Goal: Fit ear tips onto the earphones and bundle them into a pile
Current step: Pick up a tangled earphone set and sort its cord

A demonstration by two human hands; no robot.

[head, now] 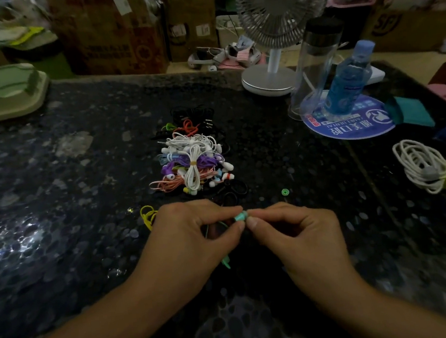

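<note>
Over the near edge of the dark speckled table (59, 239), the left hand (193, 237) and right hand (293, 233) meet fingertip to fingertip, both pinching a small mint-green earphone (239, 217) between them; its green cable (226, 262) trails below the left hand. A loose green ear tip (285, 192) lies just beyond the right hand, a yellow cord (148, 215) beside the left. Farther back sits the pile of bundled earphones (192, 161), white, purple, pink and black. A fan (272, 41) and bottles (344, 81) stand beyond.

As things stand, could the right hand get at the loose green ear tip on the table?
Probably yes: the green ear tip lies alone just beyond the right hand, nothing between, but that hand's fingers are pinching the teal earbud.
</note>
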